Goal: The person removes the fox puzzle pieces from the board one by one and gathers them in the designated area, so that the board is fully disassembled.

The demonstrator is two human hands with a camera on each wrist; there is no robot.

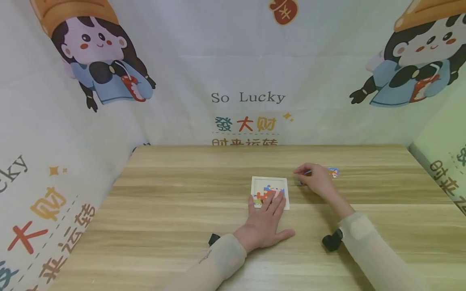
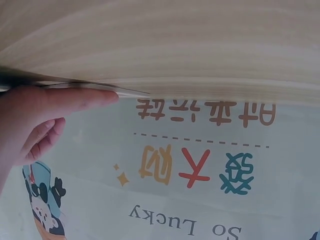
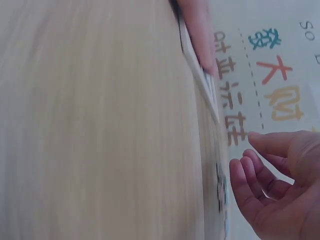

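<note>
A person sits at a wooden table [image 1: 182, 226] enclosed by printed cartoon backdrop cloth [image 1: 247, 97]. The left hand [image 1: 263, 220] lies flat with straight fingers pressing on a small white-framed puzzle tray [image 1: 270, 180], which sits at the middle of the table and already shows several coloured pieces inside. The right hand [image 1: 314, 178] hovers just right of the tray, fingers loosely curled over a few loose puzzle pieces [image 1: 333, 172] on the table; whether it actually pinches one cannot be told. To do this well, the flat hand should hold the tray steady while the other takes a single piece by its edges and turns it to match the open gap. The left fingers cover part of the tray's picture and may block the slot. Small black wrist camera mounts [image 1: 332, 240] sit beneath both sleeves.
</note>
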